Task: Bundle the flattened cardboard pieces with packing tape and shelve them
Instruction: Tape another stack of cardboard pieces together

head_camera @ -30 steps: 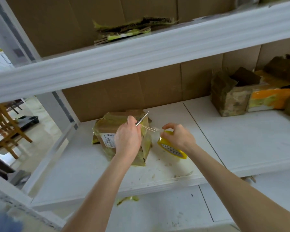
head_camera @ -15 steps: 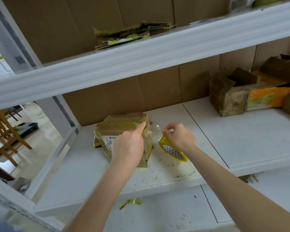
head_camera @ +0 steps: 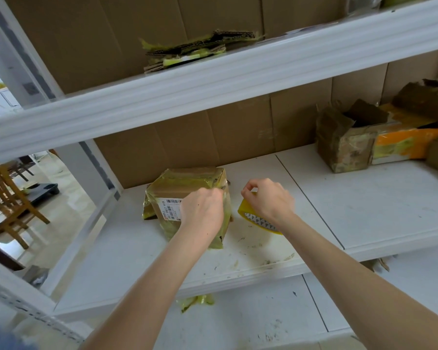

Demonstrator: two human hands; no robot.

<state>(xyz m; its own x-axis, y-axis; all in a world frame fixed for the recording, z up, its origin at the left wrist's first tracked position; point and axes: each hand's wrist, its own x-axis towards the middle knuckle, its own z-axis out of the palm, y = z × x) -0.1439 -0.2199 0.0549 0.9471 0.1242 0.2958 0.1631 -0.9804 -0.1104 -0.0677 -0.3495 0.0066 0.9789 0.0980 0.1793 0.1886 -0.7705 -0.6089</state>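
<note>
While the left hand (head_camera: 202,210) lies on the bundle (head_camera: 185,183) with fingers curled over its right top edge, I cannot tell whether they pinch a tape end or only press it down. The right hand (head_camera: 268,200) grips the yellow roll (head_camera: 257,218) just beside the bundle, fingers curled round it. The bundle sits on the middle shelf (head_camera: 364,210), near its left end.

As I judge it, a loose tape end could fold and stick to itself, and a hard pull on the roll could drag the light bundle sideways.

Well apart to the right stand an open box (head_camera: 344,145) and an orange box (head_camera: 405,142). Another stack (head_camera: 197,51) lies on the upper shelf (head_camera: 238,79), whose front rail would hinder lifting the bundle up there. A tape scrap (head_camera: 195,300) lies on the lower shelf (head_camera: 263,324).
</note>
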